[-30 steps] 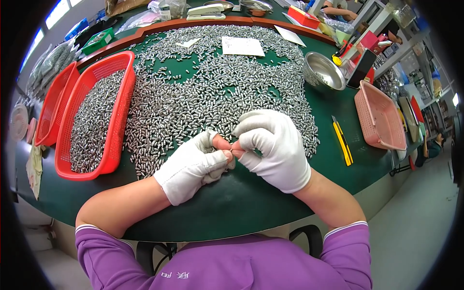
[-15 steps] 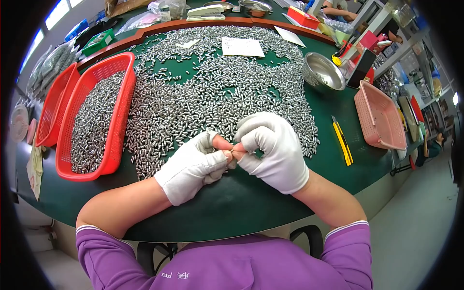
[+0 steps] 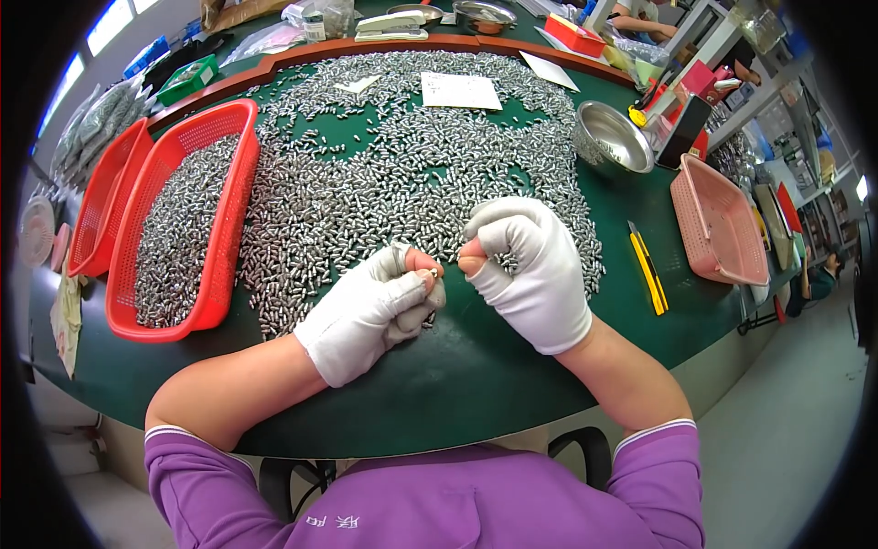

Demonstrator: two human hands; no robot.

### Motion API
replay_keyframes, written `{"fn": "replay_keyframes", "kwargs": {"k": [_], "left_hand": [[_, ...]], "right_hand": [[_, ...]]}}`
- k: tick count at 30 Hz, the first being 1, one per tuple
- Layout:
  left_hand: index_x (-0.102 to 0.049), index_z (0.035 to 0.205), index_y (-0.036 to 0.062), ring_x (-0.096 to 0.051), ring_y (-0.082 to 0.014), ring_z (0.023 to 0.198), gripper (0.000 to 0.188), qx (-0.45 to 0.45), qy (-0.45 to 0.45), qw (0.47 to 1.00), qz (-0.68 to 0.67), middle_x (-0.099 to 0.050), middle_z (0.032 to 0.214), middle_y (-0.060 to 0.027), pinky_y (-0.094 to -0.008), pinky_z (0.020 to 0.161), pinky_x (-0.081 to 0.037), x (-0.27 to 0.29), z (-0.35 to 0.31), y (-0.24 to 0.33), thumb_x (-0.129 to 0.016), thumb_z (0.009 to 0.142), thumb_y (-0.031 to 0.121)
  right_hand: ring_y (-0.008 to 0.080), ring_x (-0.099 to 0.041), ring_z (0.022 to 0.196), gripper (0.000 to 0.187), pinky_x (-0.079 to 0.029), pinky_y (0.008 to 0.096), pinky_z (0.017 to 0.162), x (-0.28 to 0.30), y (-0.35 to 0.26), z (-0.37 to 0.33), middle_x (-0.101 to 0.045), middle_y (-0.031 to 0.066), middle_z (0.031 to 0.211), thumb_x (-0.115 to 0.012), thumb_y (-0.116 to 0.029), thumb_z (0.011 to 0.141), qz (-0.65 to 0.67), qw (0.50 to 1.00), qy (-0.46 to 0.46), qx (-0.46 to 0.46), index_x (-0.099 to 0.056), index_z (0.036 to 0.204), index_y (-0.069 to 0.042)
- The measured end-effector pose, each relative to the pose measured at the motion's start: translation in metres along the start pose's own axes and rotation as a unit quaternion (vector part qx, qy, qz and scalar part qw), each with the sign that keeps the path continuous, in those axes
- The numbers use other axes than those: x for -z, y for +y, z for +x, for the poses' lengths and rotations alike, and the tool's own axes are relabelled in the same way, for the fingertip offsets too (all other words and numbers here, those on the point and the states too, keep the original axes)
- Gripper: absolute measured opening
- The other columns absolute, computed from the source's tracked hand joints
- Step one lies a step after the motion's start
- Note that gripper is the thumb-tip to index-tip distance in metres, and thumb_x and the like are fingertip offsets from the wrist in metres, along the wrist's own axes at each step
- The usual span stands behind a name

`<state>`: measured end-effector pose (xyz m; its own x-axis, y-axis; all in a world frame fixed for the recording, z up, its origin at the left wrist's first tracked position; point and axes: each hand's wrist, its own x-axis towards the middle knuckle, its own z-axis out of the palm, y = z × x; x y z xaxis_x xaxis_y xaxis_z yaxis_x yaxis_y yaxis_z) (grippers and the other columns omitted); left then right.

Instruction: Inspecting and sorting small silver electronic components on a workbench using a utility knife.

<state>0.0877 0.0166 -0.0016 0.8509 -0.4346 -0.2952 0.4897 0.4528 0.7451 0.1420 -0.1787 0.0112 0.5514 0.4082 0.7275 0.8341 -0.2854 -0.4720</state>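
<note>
Small bullet-shaped silver metal pieces lie spread in a wide layer over the green table. My left hand, in a white glove with bare thumb and index tips, is closed in a pinch; a small shiny metal piece shows between those tips. Just to its right, apart from it, my right hand wears a similar glove. Its thumb and fingertips are pressed together at the near edge of the layer, and whatever is in them is hidden.
On the left stand a red basket full of such pieces and another red basket. A metal bowl, yellow utility knife and pink basket lie to the right. A white paper rests on the far pieces.
My hands were meeting fingertip to fingertip. The right hand has drawn away, up and to the right; the left has barely moved and keeps its pinch.
</note>
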Motion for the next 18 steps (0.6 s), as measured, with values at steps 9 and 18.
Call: {"fn": "replay_keyframes", "kwargs": {"k": [9, 18], "left_hand": [[-0.051, 0.097, 0.0134, -0.03, -0.0059, 0.051, 0.013, -0.014, 0.015, 1.0, -0.021, -0.041, 0.07, 0.0039, -0.0204, 0.047, -0.025, -0.001, 0.001, 0.012, -0.057, 0.096, 0.025], [-0.062, 0.098, 0.0079, -0.044, -0.0017, 0.063, 0.008, -0.442, 0.372, 0.753, 0.316, -0.053, 0.073, 0.0039, -0.0177, 0.056, -0.037, 0.047, -0.036, 0.129, -0.054, 0.096, 0.01]], "right_hand": [[0.0284, -0.062, 0.077, 0.013, -0.05, 0.0375, 0.069, -0.001, 0.008, 0.002, -0.064, 0.0093, 0.085, -0.074, -0.01, 0.075, -0.006, 1.0, 0.001, -0.026, -0.063, 0.08, -0.005], [0.0285, -0.062, 0.08, 0.009, -0.049, 0.0382, 0.073, -0.003, 0.007, -0.001, -0.064, 0.0091, 0.085, -0.071, -0.011, 0.078, -0.06, 0.998, -0.004, 0.014, -0.064, 0.081, -0.005]]}}
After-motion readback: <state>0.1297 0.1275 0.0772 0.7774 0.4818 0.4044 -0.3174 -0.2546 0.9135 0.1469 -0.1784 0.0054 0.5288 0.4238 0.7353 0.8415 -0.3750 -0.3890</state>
